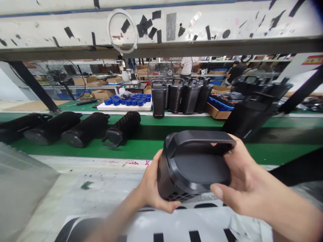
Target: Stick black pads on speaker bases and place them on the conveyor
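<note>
Between my two hands is a black cylindrical housing with a carry handle (202, 168), held above the near worktop, its handle end tilted up toward me. My left hand (153, 186) wraps the lower left side, thumb along the perforated wall. At the right, my right hand (239, 174) grips the handle end, with its thumb on the front rim and the fingers partly hidden behind. Beyond it, a similar perforated black housing (123, 129) lies on its side on the green belt (148, 134).
More black cylinders (85, 129) lie along the belt at left. Several upright ones (158, 99) stand behind, beside a white tray (126, 107) of blue round parts. Others (252, 112) lean at right. An overhead beam (176, 27) crosses above. A grey panel (22, 191) stands at near left.
</note>
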